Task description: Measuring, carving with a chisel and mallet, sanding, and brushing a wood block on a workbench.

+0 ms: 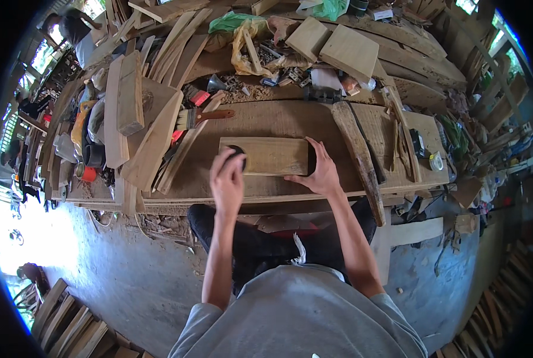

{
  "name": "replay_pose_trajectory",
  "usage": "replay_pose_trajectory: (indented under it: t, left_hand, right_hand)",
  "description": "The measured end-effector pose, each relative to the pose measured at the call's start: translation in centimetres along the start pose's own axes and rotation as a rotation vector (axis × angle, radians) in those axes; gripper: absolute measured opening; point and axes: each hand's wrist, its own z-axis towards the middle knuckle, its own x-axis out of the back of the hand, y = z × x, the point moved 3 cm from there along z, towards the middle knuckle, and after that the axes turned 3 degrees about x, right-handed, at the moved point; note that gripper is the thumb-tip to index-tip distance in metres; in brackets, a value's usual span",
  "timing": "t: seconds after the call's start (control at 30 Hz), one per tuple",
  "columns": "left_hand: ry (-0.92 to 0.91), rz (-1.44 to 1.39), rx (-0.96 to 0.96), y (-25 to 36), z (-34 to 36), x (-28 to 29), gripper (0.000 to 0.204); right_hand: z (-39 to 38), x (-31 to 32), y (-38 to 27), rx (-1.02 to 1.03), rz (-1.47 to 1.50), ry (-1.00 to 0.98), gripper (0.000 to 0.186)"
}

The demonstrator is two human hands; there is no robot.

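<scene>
A pale rectangular wooden block [276,156] lies lengthwise on the workbench in front of me. My right hand [321,170] grips its right end, thumb at the near edge and fingers at the far corner. Over the block's left end, my left hand [226,179] is closed round a small dark, rounded object [237,156]. The fingers cover part of that object, and its kind cannot be made out. Just beyond the block, a wide paintbrush [202,117] with a wooden handle rests on the bench.
Boards [153,143] and a thick block [130,95] crowd the left side. To the right, a long rough wooden strip [360,158] overhangs the front edge of the workbench [266,190]. Two square wooden pieces [349,52] and a yellow plastic bag [242,51] lie farther back.
</scene>
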Motion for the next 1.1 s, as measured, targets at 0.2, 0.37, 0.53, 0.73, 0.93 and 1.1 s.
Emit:
replay_pose_trajectory:
  t: [0.2,0.37,0.53,0.73,0.93,1.1]
  left_hand:
    - [-0.035,-0.059,0.035,3.0,-0.3,-2.2,0.018]
    - [-0.176,-0.168,-0.076,8.5,-1.5,-7.5,0.015]
    - [-0.058,-0.055,-0.004,2.6,1.8,-4.3,0.014]
    - [-0.029,-0.003,0.017,1.7,3.0,-3.8,0.018]
    - [-0.309,-0.229,-0.138,8.6,0.5,-10.2,0.015]
    - [-0.129,-0.099,-0.051,2.3,3.5,-5.2,0.013]
  right_hand:
    - [0.4,-0.1,-0.3,-0.011,0.001,0.004,0.123]
    - [0.4,-0.5,0.9,-0.016,0.107,-0.037,0.125]
    - [0.2,-0.1,-0.2,-0.031,0.005,-0.014,0.126]
    - [0.2,-0.2,-0.3,-0.031,0.013,-0.012,0.125]
    - [0.7,0.2,2.5,0.168,0.036,0.031,0.115]
    - [0.5,3.5,1.4,0.08,0.005,-0.065,0.118]
